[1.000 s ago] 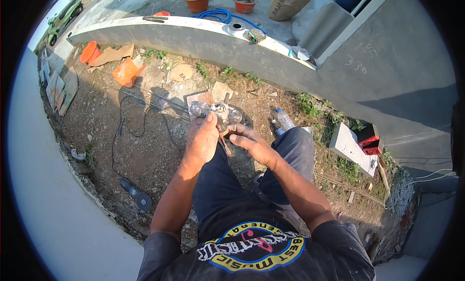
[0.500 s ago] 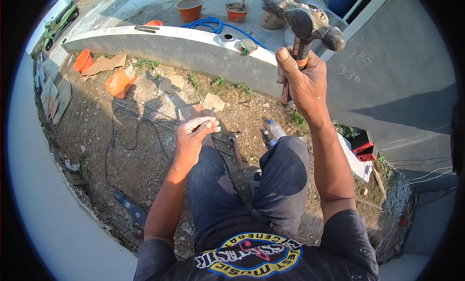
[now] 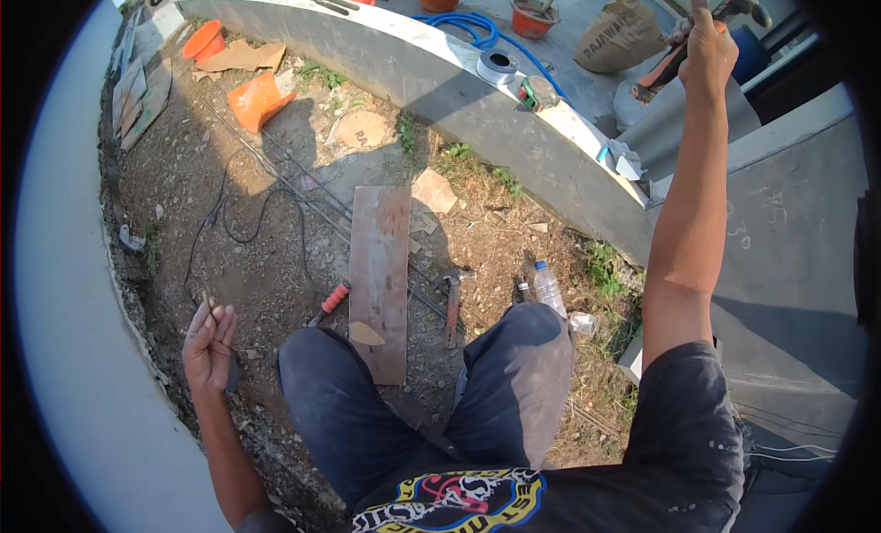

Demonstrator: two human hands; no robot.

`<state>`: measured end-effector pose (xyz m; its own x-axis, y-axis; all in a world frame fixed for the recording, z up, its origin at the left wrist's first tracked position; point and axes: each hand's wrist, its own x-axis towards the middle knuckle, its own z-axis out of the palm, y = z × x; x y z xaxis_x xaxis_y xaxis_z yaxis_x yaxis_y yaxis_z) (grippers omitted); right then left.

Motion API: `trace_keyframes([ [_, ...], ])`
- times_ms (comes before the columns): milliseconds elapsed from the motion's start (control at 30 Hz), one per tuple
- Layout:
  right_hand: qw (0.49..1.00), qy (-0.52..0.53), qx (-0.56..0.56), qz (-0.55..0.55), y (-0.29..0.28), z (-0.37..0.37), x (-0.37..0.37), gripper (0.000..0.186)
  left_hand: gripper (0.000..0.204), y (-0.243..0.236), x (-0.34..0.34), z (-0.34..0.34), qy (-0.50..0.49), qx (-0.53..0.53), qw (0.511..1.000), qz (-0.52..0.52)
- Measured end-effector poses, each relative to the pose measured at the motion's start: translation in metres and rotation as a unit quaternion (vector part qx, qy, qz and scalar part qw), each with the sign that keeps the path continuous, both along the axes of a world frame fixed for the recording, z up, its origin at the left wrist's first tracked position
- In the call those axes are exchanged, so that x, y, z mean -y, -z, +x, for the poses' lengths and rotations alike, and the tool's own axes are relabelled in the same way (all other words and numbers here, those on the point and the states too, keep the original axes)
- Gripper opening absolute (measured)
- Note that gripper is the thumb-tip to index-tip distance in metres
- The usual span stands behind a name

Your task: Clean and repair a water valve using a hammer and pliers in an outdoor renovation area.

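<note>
High at the upper right, my right hand (image 3: 702, 51) grips a hammer (image 3: 657, 74) with an orange-and-black handle and a dark, double-faced head, partly cut off by the fisheye rim. My left hand (image 3: 209, 342) is low on the left, fingers pinched on a small thin tan piece (image 3: 208, 301). A long plywood board (image 3: 379, 267) lies on the ground between the hands, with a tan scrap (image 3: 365, 333) on it. Beside it lie a red-handled tool (image 3: 335, 299) to the left and a claw hammer (image 3: 451, 308) to the right.
A low grey wall (image 3: 569, 184) carries a white spool (image 3: 496, 67) and a tape measure (image 3: 540, 92). Beyond are buckets (image 3: 535, 14), blue hose and a sack (image 3: 622, 33). An orange container (image 3: 262, 100), cables and bottles (image 3: 549, 290) lie on the dirt. A pale wall (image 3: 64, 313) runs at left.
My right hand has raised the hammer far up to the upper right. My left hand has left it and moved down and left, uncovering the board. The view has shifted.
</note>
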<state>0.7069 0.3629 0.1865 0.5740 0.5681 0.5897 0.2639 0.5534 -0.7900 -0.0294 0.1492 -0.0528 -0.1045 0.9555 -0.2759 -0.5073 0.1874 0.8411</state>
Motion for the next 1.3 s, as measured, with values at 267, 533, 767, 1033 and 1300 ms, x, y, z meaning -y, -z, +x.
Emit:
trace_keyframes([
  [267, 0.991, 0.011, -0.018, -0.131, 0.09, 0.03, -0.049, 0.033, 0.014, -0.04, 0.035, -0.061, -0.073, -0.069, 0.994, -0.041],
  [533, 0.986, 0.021, 0.052, -0.159, 0.16, 0.054, -0.036, 0.04, 0.009, -0.039, -0.016, 0.007, -0.102, -0.182, 0.977, 0.044],
  [767, 0.978, -0.158, -0.016, -0.136, 0.187, -0.075, 0.03, 0.032, 0.01, -0.022, -0.041, 0.051, 0.02, -0.323, 0.943, 0.079],
  [1033, 0.897, -0.361, -0.065, -0.249, 0.305, -0.27, 0.117, 0.02, 0.014, -0.016, -0.058, 0.11, 0.085, -0.33, 0.933, 0.113],
  [1300, 0.798, -0.487, -0.002, -0.355, 0.352, -0.313, 0.12, 0.021, 0.02, 0.054, 0.017, 0.006, 0.159, -0.436, 0.878, -0.116],
])
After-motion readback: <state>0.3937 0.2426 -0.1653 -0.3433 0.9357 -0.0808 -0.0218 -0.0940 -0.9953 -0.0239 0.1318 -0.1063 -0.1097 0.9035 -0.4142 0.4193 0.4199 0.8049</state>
